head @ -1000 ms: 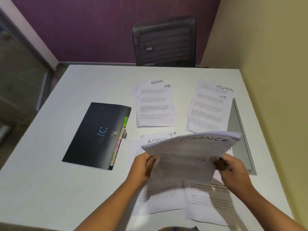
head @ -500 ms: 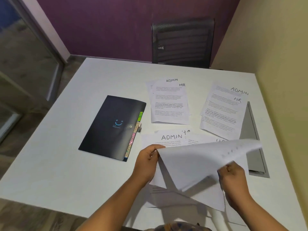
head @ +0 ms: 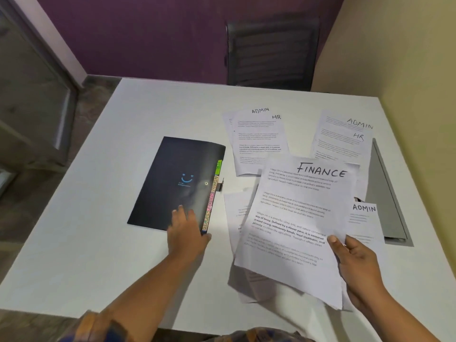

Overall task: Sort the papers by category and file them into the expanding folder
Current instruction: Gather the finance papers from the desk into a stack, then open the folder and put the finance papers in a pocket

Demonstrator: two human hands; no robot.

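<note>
- On the white table point(head: 98, 243), left of the papers, the black folder point(head: 172, 183) lies shut, with coloured tabs point(head: 211, 201) along its right edge.
- At the folder's near right corner rests the left hand point(head: 187, 233), fingers laid fairly straight on the cover and thumb out beside the corner, clasping nothing.
- Near the front edge, the right hand point(head: 355, 265) pinches the Finance papers point(head: 296, 218) at their near right side, thumb on top. They are lifted and tilted over some loose sheets point(head: 237, 218) on the table.
- Farther back lie 2 piles, each marked ADMIN and HR: the middle pile point(head: 259, 141) just right of the folder, and the right pile point(head: 343, 139).
- Just right of the held papers lies 1 Admin sheet point(head: 364, 218).
- Along the right side lies a grey board point(head: 385, 193).
- Beyond the far edge stands a dark chair point(head: 271, 50).
</note>
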